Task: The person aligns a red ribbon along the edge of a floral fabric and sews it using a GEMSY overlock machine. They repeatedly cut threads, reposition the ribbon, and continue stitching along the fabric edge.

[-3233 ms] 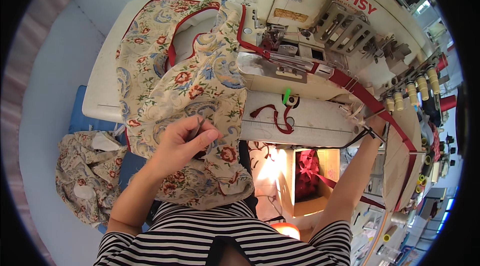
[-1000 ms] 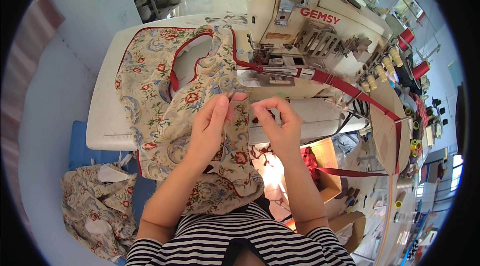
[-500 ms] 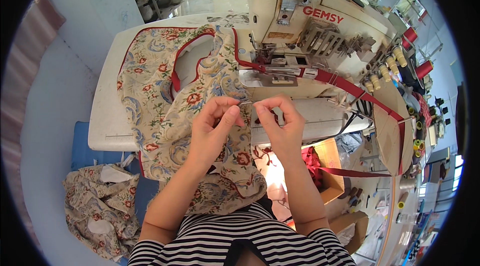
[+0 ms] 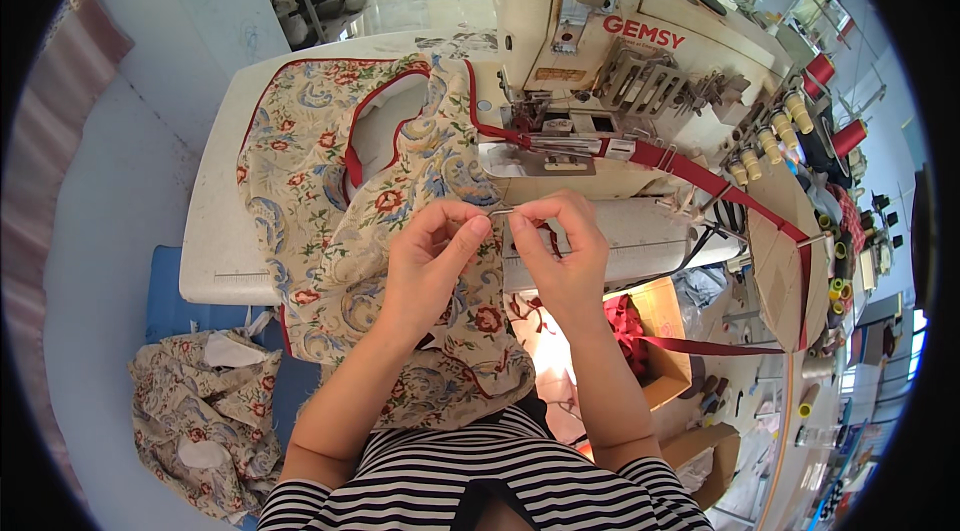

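a thin metal piece (image 4: pixel 500 212) is right at the heart of the action, up between two sets of fingertips, over the right-hand side of the floral cloth (image 4: pixel 300 181). the left hand (image 4: pixel 428 266) has it by one end, thumb and forefinger closed in a narrow pinch, the other fingers curled in. facing it, the right hand (image 4: pixel 568 256) has the other end, thumb and index drawn just as narrow, the two sets of tips near each other. the piece is so small that its exact shape can't be told!

under the left forearm spreads that cloth, cream with red flowers and blue scrolls, lying across the white table (image 4: pixel 215 246) and dropping over the near edge toward the striped top (image 4: pixel 400 471). red trim (image 4: pixel 474 91) follows its borders and circles a curved opening where the tabletop shows through. up at the right, that trim leads to the cream sewing machine (image 4: pixel 530 16), and a wide red strip (image 4: pixel 690 171) runs from the metal guides off to the right.

further out, low on the right, a cardboard box (image 4: pixel 672 376) holds bunched red fabric (image 4: pixel 625 331). over on the left, a crumpled floral bundle (image 4: pixel 205 396) rests on a blue surface (image 4: pixel 295 386). far right, cream thread cones (image 4: pixel 780 136) line up near red spools (image 4: pixel 848 138).
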Action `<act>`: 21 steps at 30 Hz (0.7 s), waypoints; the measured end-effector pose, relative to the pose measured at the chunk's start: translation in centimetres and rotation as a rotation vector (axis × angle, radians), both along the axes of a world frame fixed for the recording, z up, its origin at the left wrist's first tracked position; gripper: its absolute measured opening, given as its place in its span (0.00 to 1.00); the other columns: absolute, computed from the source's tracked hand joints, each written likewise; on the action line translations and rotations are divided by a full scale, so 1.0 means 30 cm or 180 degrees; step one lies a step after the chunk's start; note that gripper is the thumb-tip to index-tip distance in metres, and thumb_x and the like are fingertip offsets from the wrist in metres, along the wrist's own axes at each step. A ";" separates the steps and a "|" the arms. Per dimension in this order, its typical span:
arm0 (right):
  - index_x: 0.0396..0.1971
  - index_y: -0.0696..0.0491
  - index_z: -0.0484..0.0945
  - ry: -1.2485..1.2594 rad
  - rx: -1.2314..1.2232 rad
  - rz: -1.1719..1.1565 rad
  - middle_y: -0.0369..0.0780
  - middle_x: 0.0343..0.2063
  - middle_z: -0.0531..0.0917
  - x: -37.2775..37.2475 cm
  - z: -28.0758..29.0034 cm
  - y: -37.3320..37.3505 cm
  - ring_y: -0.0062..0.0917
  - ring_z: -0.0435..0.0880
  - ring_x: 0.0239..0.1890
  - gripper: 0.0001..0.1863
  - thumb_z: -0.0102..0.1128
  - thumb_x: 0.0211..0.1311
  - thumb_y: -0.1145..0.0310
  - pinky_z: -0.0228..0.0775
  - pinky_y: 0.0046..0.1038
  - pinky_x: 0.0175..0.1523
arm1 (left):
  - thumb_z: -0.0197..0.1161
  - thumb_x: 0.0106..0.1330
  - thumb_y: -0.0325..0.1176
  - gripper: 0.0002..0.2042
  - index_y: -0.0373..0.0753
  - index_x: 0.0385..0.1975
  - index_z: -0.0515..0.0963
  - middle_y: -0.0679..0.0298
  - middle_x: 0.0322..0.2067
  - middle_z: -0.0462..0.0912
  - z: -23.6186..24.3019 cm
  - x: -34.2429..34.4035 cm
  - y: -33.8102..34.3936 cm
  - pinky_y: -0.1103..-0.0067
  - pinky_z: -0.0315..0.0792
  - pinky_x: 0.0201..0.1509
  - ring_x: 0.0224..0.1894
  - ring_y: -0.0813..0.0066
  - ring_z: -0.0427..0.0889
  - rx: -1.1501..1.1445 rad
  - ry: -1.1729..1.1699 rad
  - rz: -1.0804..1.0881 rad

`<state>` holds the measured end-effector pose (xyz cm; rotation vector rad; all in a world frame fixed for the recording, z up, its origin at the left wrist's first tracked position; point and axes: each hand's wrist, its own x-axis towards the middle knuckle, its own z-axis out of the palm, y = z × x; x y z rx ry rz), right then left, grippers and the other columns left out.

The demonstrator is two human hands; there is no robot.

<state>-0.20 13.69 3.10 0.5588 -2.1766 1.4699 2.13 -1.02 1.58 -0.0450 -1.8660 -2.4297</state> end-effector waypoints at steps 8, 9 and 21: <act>0.24 0.51 0.75 0.0109 0.0043 0.0014 0.32 0.21 0.76 0.001 0.001 0.001 0.25 0.72 0.29 0.04 0.62 0.50 0.74 0.58 0.28 0.43 | 0.60 0.65 0.36 0.09 0.37 0.35 0.75 0.73 0.24 0.74 0.001 0.001 -0.003 0.89 0.64 0.26 0.24 0.88 0.69 -0.0056 0.0020 -0.0037; 0.24 0.51 0.75 0.0106 0.0046 0.0013 0.32 0.21 0.76 0.001 0.000 0.001 0.25 0.72 0.29 0.04 0.62 0.50 0.74 0.58 0.28 0.43 | 0.60 0.65 0.36 0.09 0.37 0.34 0.75 0.73 0.24 0.74 0.002 0.001 -0.002 0.89 0.64 0.26 0.24 0.88 0.70 -0.0046 0.0014 -0.0038; 0.27 0.51 0.77 0.0168 0.0204 -0.0086 0.33 0.24 0.77 -0.007 -0.021 0.017 0.28 0.74 0.32 0.04 0.62 0.51 0.74 0.59 0.32 0.49 | 0.58 0.65 0.35 0.08 0.36 0.31 0.73 0.70 0.22 0.75 0.017 -0.022 -0.016 0.88 0.65 0.23 0.22 0.87 0.70 -0.0201 -0.0096 -0.0142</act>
